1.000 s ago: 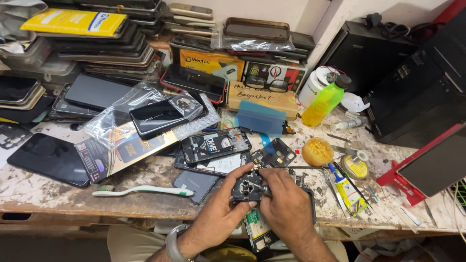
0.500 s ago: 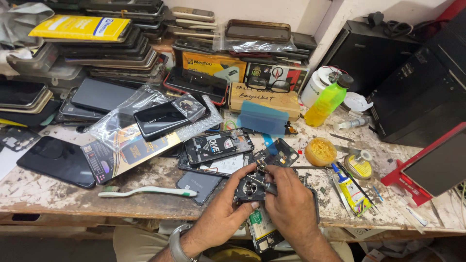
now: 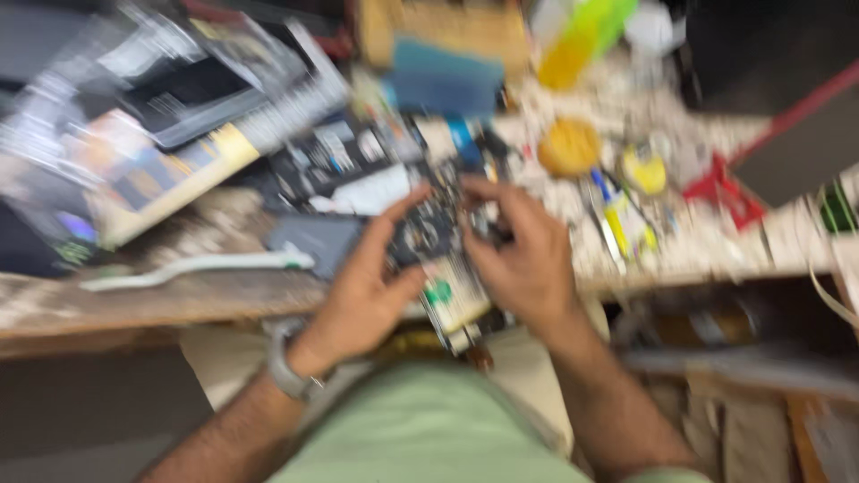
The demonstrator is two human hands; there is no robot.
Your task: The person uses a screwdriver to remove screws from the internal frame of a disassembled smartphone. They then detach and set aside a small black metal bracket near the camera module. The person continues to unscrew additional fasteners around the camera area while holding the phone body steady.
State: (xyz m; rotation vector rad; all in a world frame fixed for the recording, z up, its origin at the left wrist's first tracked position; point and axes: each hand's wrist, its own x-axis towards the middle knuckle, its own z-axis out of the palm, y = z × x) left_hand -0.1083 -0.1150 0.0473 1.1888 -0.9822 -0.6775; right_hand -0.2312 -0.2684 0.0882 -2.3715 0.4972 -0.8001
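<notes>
We hold an opened phone (image 3: 429, 234) over the surface (image 3: 179, 291) edge.
Both hands grip it: left hand (image 3: 362, 291) at seven o'clock, right hand (image 3: 523, 255) at three. It looks light, stiff, fragile; we hold its edges. Yellow sponge (image 3: 570, 148) at one o'clock.

My left hand (image 3: 362, 291) and right hand (image 3: 523, 259) grip a dark opened phone (image 3: 429, 234) over the cluttered bench (image 3: 161, 300); everything's blurred.
</notes>
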